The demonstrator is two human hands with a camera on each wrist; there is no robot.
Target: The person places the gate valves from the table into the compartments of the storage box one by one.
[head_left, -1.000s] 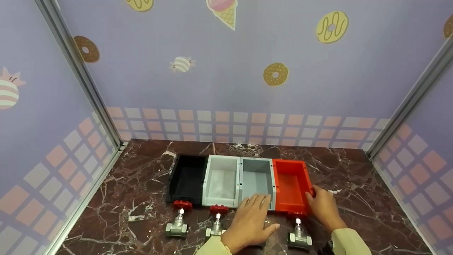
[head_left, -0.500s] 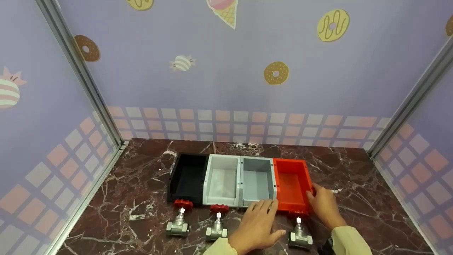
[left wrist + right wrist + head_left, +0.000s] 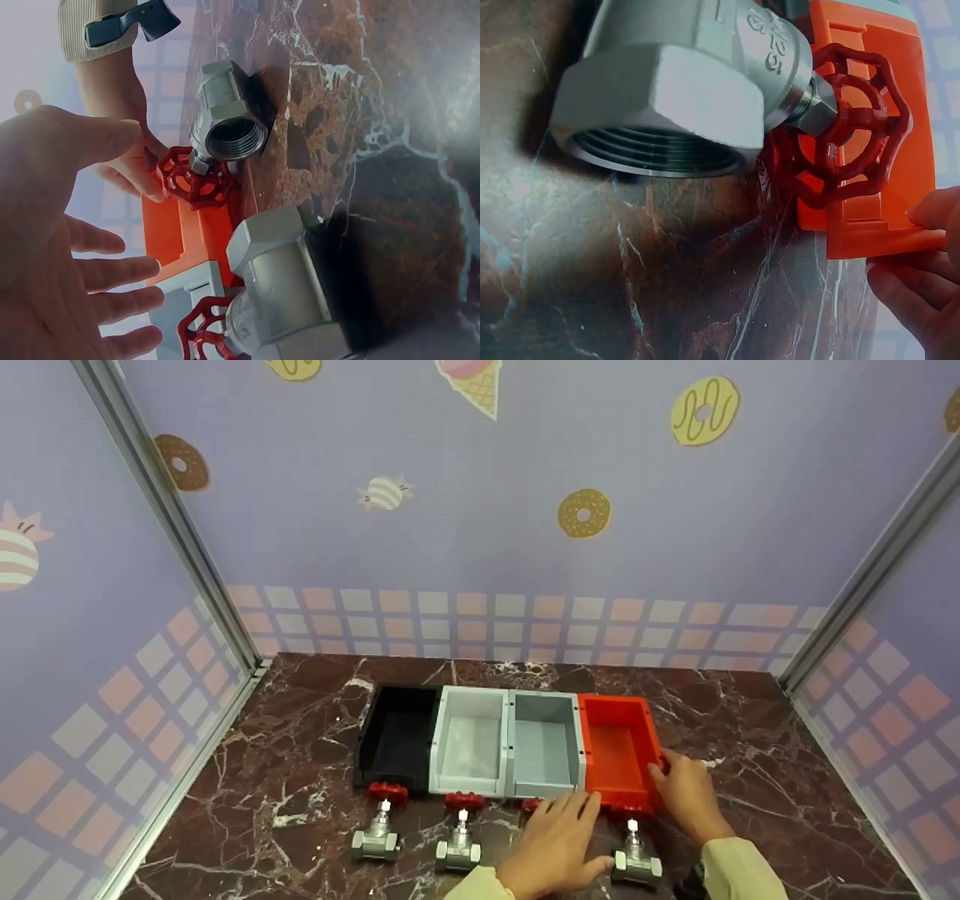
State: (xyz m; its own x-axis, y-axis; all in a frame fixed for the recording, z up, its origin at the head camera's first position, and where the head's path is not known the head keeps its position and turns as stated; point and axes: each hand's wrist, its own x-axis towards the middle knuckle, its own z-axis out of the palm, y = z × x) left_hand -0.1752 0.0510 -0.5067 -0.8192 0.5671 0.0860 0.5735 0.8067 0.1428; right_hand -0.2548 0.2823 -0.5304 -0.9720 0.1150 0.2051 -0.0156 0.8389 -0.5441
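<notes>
My right hand (image 3: 688,796) pinches the side wall of the red bin (image 3: 619,739); in the right wrist view the thumb (image 3: 928,210) is over the wall and the fingers lie outside. A gate valve (image 3: 671,90) with a red handwheel (image 3: 874,124) stands in front of that bin. My left hand (image 3: 553,844), fingers straight and holding nothing, hovers near the front edge of the grey bin (image 3: 544,742). It hides most of the gate valve there, which the left wrist view shows as a metal body (image 3: 281,281) with a red handwheel (image 3: 202,326), apart from the hand.
A white bin (image 3: 471,742) and a black bin (image 3: 401,735) continue the row to the left. Two more gate valves, one left (image 3: 376,841) and one nearer the middle (image 3: 459,849), stand before them on the marble-patterned table (image 3: 285,780). Patterned panels (image 3: 480,547) enclose the back and sides.
My left hand has shifted right and back toward me, off the grey bin's front, uncovering part of a red handwheel. The right hand stays on the red bin; the bins look unmoved.
</notes>
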